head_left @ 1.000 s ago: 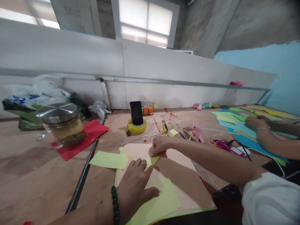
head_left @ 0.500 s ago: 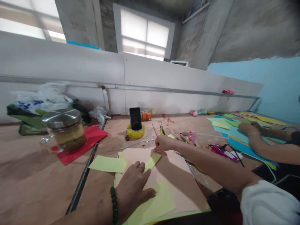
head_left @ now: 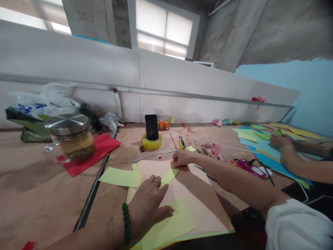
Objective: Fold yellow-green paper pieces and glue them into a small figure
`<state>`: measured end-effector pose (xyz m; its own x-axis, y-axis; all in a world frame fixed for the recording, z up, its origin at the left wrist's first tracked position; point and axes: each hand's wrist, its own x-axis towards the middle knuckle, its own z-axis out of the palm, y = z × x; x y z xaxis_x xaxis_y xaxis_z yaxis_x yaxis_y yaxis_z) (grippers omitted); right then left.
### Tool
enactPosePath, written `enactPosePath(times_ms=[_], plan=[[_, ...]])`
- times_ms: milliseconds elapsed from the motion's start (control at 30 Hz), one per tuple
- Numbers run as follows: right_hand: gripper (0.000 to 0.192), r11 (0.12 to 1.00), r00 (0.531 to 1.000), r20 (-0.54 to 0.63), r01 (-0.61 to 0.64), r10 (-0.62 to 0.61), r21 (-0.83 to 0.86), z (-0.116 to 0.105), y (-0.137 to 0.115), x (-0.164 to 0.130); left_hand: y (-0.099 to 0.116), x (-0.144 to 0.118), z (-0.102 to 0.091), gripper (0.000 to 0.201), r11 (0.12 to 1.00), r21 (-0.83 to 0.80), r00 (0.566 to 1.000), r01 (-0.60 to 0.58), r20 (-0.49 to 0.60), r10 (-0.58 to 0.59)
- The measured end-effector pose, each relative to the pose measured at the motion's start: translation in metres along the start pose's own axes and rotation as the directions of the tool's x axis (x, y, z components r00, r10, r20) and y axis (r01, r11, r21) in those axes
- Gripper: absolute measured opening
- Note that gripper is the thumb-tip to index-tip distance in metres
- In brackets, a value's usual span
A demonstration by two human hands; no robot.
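I see my left hand (head_left: 148,203) spread flat, palm down, pressing a yellow-green paper sheet (head_left: 170,222) onto the pink card (head_left: 197,201) on the surface (head_left: 39,194). My right hand (head_left: 181,159) is closed, pinching that sheet's far corner near the card's top edge.

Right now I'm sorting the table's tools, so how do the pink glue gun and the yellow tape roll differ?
The glue gun is pink and lies on its side near the person's right hand; the tape roll is yellow and sits flat, farther back. The tape roll props a dark phone upright, while the glue gun carries nothing. Both rest on the brown table.
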<state>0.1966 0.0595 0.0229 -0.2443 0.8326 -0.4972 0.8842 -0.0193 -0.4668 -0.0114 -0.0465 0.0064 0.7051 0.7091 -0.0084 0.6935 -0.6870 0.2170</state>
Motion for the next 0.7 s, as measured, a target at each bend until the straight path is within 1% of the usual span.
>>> enactPosePath(times_ms=[100,200,233,300,367,433,533,600,700], plan=[[0.020,0.999,0.997,-0.069,0.033,-0.036,-0.043,-0.007,-0.004,-0.008,0.000,-0.001,0.001,0.041,1.000,-0.002,1.000,0.004,-0.019,-0.004],[0.014,0.992,0.987,-0.107,0.112,-0.118,-0.065,-0.001,-0.022,-0.013,-0.001,-0.002,0.004,0.043,1.000,-0.016,0.999,-0.010,-0.038,0.009],[0.011,0.989,0.985,-0.091,0.140,-0.145,-0.056,0.004,-0.028,-0.014,-0.001,-0.002,0.005,0.043,1.000,-0.023,0.999,-0.015,-0.041,0.014],[0.011,0.983,0.983,-0.017,0.180,-0.181,-0.027,0.017,-0.038,-0.013,-0.002,-0.003,0.007,0.043,0.999,-0.043,0.999,-0.013,-0.049,0.011],[0.013,0.982,0.981,0.054,0.187,-0.188,0.010,0.028,-0.043,-0.009,-0.001,-0.004,0.009,0.044,0.998,-0.060,0.999,0.007,-0.053,-0.010],[0.013,0.984,0.980,0.096,0.172,-0.175,0.044,0.033,-0.041,-0.005,0.000,-0.006,0.009,0.046,0.998,-0.066,0.998,0.016,-0.051,-0.019],[0.011,0.990,0.984,0.122,0.121,-0.130,0.079,0.030,-0.031,0.002,0.000,-0.005,0.009,0.052,0.999,-0.050,0.999,-0.005,-0.052,0.002],[0.011,0.994,0.990,0.113,0.074,-0.084,0.085,0.023,-0.022,0.006,-0.002,-0.004,0.010,0.055,0.999,-0.028,0.998,-0.023,-0.056,0.022],[0.015,0.998,0.998,0.052,0.016,-0.019,0.065,0.011,-0.007,0.007,-0.005,-0.002,0.011,0.057,0.998,0.010,0.996,-0.054,-0.067,0.055]])
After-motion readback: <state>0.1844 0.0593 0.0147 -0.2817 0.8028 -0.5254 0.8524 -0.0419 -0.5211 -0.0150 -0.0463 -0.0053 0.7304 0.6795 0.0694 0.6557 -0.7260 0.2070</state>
